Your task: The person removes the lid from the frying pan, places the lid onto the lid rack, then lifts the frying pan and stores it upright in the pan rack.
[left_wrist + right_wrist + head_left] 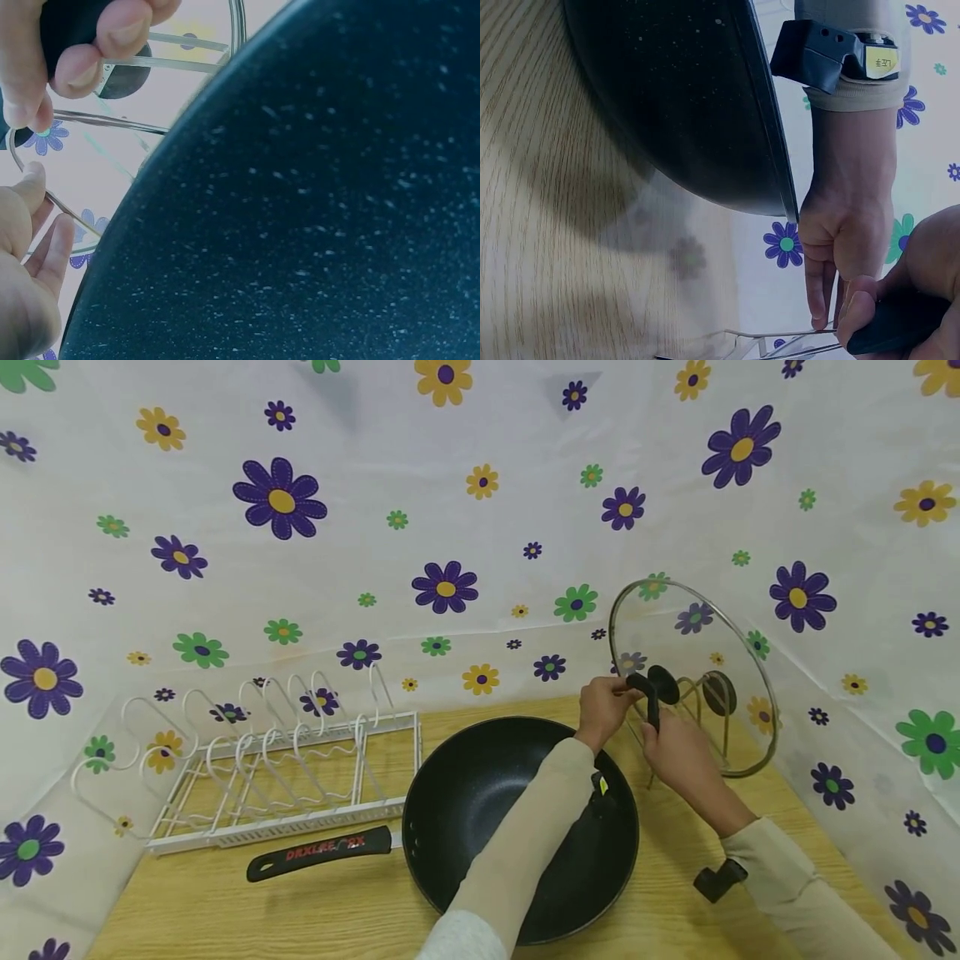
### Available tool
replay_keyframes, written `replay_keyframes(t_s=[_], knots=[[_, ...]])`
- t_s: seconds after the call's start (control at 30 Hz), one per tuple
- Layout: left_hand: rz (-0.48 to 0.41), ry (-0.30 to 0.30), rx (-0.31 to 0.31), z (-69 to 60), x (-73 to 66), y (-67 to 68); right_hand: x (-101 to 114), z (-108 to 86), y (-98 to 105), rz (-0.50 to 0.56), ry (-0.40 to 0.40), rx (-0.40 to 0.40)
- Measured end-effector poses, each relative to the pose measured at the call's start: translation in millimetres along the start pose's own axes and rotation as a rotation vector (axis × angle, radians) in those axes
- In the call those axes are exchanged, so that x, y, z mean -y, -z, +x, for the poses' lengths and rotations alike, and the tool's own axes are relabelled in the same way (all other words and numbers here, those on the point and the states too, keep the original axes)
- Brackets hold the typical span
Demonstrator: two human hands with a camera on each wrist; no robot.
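Note:
In the head view my right hand (686,756) grips the black handle (652,700) of a glass lid (720,635). The lid stands nearly upright, its metal rim facing up and right. My left hand (602,710) reaches over the wok (487,785) to the lid's left side. In the left wrist view its thumb and fingers pinch a thin metal wire (67,210), which looks like part of the wire lid stand (697,714). Both hands (847,232) come close together at the handle in the right wrist view. The glass and hands partly hide the stand.
The wok's long black handle (322,853) points left across the wooden table (315,918). A white wire dish rack (285,818) stands at the back left. A dark disc (720,693) shows behind the glass. Flowered sheeting (360,468) hangs behind and at the sides.

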State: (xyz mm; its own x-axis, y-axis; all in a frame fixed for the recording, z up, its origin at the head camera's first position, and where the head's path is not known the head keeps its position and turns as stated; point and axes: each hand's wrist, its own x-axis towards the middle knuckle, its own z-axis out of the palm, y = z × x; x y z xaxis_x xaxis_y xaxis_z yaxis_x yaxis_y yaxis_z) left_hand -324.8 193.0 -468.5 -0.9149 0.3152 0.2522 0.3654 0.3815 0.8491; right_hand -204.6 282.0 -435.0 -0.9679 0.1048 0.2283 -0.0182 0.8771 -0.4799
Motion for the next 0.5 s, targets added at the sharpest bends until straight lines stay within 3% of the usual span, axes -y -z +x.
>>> replay_keyframes(t_s=[0.5], knots=[[-0.003,-0.025,-0.002,-1.1,1.1,0.6,-0.8,-1.1,2.0,0.098,-0.072,0.046]])
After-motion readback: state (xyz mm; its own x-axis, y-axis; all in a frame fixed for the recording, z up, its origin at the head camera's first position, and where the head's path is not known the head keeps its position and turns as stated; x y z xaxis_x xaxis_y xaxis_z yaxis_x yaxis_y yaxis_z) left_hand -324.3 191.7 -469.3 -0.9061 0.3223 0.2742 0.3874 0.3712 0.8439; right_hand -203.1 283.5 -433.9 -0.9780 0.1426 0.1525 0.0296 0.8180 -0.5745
